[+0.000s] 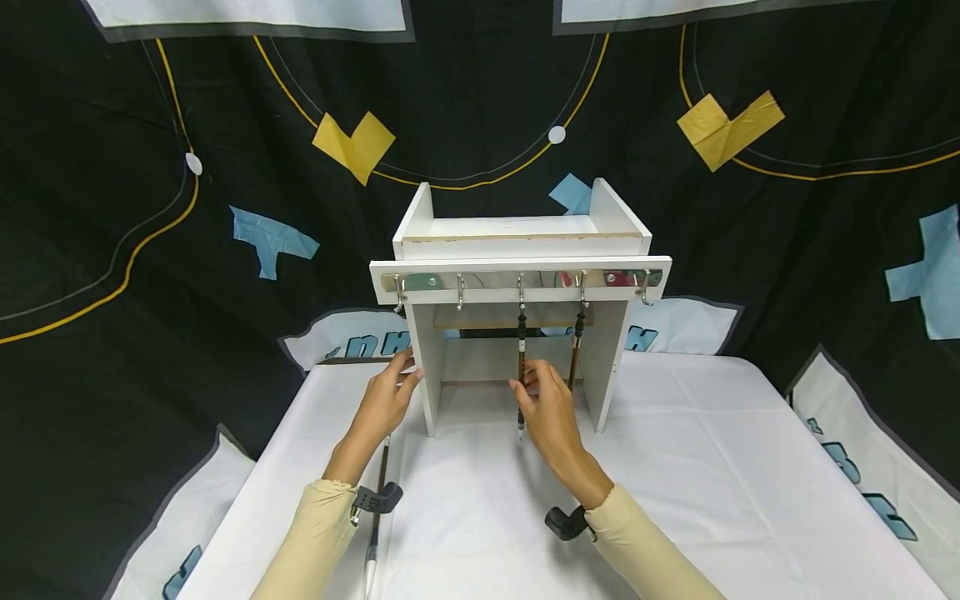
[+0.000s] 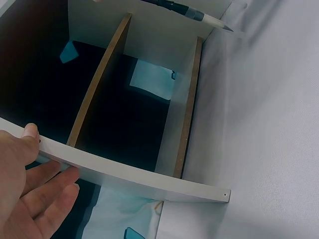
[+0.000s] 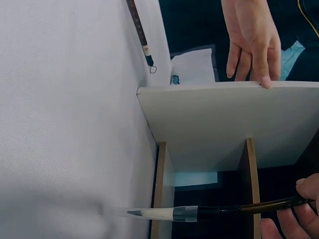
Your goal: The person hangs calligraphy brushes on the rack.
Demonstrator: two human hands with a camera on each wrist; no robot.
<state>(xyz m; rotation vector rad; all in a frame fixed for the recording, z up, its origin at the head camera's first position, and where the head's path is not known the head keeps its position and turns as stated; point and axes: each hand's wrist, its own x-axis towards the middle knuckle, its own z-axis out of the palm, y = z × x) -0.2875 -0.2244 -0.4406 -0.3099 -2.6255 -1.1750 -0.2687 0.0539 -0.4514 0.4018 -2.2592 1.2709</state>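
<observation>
A white wooden shelf (image 1: pixel 525 247) stands on the cloth-covered table, a strip of metal hooks along its front rail. My left hand (image 1: pixel 386 400) is at the shelf's left side panel (image 2: pixel 149 177); its thumb touches the front edge and the fingers lie loosely along the outer side. From the middle hook a calligraphy brush (image 1: pixel 521 337) hangs tip down. My right hand (image 1: pixel 551 412) pinches its dark handle between thumb and fingers. In the right wrist view, that brush's pale bristles (image 3: pixel 158 214) appear under a clear sleeve. A second brush (image 1: pixel 576 346) hangs one hook to the right.
Another brush (image 1: pixel 378 500) lies on the white tablecloth (image 1: pixel 697 467), beside my left forearm. Other hooks (image 1: pixel 461 289) on the rail carry nothing. Behind the table hangs a black backdrop (image 1: pixel 480 83) with yellow and blue tape.
</observation>
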